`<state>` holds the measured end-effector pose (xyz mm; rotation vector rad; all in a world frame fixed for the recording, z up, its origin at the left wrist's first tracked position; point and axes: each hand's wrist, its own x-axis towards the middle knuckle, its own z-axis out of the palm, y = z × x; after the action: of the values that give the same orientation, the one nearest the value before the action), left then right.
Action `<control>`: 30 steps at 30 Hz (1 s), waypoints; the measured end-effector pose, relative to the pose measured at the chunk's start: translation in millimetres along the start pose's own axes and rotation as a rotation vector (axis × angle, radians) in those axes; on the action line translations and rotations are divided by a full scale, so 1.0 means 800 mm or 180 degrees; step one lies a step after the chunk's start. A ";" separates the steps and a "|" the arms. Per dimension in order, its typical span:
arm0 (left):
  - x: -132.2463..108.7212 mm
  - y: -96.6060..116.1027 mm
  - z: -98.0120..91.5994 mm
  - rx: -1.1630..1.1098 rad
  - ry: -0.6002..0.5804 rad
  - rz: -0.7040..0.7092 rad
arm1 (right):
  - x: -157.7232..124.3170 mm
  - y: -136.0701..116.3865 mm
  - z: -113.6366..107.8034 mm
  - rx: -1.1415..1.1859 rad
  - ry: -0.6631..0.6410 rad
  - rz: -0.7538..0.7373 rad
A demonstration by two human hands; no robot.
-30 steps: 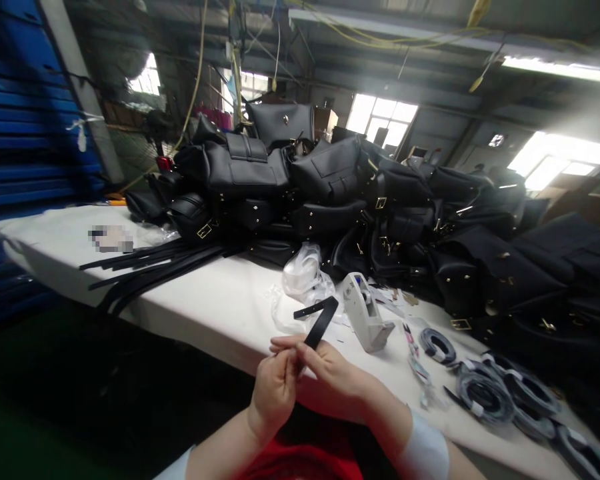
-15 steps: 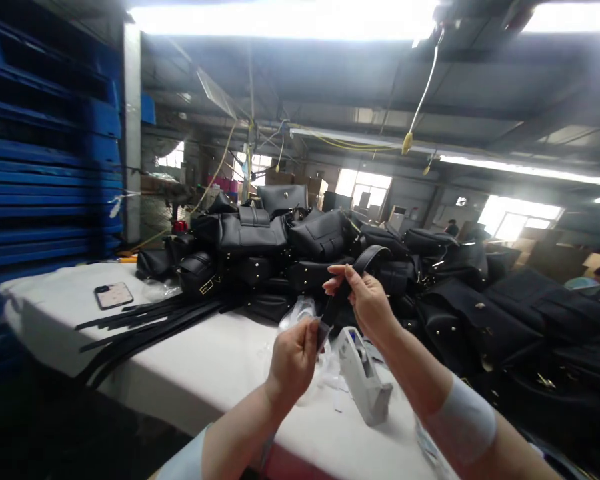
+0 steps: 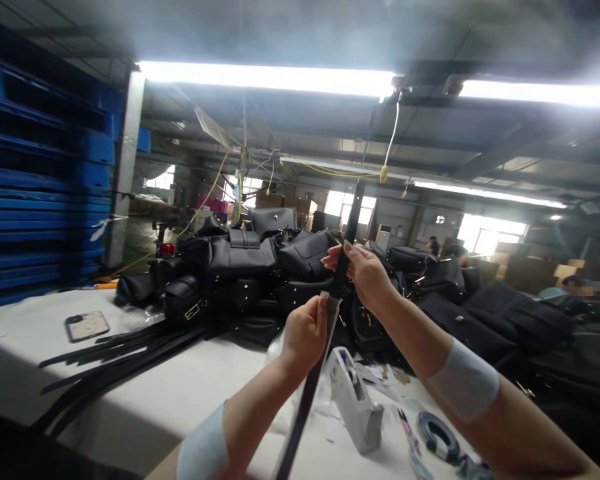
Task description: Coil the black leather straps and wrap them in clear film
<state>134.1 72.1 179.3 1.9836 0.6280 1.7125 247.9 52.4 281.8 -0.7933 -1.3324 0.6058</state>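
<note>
Black bags (image 3: 247, 257) heap behind; left hand (image 3: 305, 335) and right hand (image 3: 369, 275) pinch a straight black strap (image 3: 339, 283), seemingly plastic-sleeved below.

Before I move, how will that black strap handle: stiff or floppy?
Probably light, as the black strap looks thin and narrow. Likely fairly stiff: its upper end stands straight above the right hand. The clear plastic at the left hand may feel slippery.

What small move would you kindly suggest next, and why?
Perhaps the right hand should ease more of the black strap down into what looks like a clear sleeve: the left hand pinches near its mouth, while the strap above shows bare.
</note>
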 end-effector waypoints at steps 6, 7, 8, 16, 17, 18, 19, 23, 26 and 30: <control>0.020 0.014 -0.013 -0.0090 0.0230 -0.0064 | -0.030 0.006 0.007 -0.0342 -0.0550 0.0135; 0.018 0.014 -0.012 -0.0002 0.0207 -0.0027 | -0.030 0.001 0.004 -0.0346 -0.0449 0.0059; 0.013 0.013 -0.009 0.0066 0.0145 -0.0008 | -0.027 -0.006 0.000 -0.0330 -0.0303 -0.0027; -0.011 0.016 0.008 -0.0342 -0.0179 -0.0285 | -0.041 -0.005 -0.019 -0.0669 -0.0181 0.0016; -0.010 0.017 0.007 -0.0449 -0.0175 -0.0327 | -0.050 0.003 -0.017 -0.0690 -0.0311 0.0125; -0.008 0.018 0.007 -0.0527 -0.0162 -0.0346 | -0.058 0.011 -0.016 -0.0698 -0.0408 0.0207; -0.007 0.019 0.007 -0.0578 -0.0152 -0.0346 | -0.066 0.018 -0.016 -0.0709 -0.0463 0.0260; -0.012 0.016 0.014 -0.0686 -0.0205 -0.0430 | -0.083 0.034 -0.030 -0.1011 -0.0421 0.0096; -0.024 0.015 0.027 -0.1170 -0.0550 -0.0804 | -0.094 0.038 -0.047 -0.1444 -0.0223 -0.0061; -0.057 0.006 0.041 -0.2477 -0.2312 -0.1624 | -0.127 0.035 -0.079 -0.1153 0.0321 0.0488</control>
<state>160.6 39.6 141.6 1.5136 0.1310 0.6729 296.0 -19.6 195.0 -1.2141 -1.3130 0.4412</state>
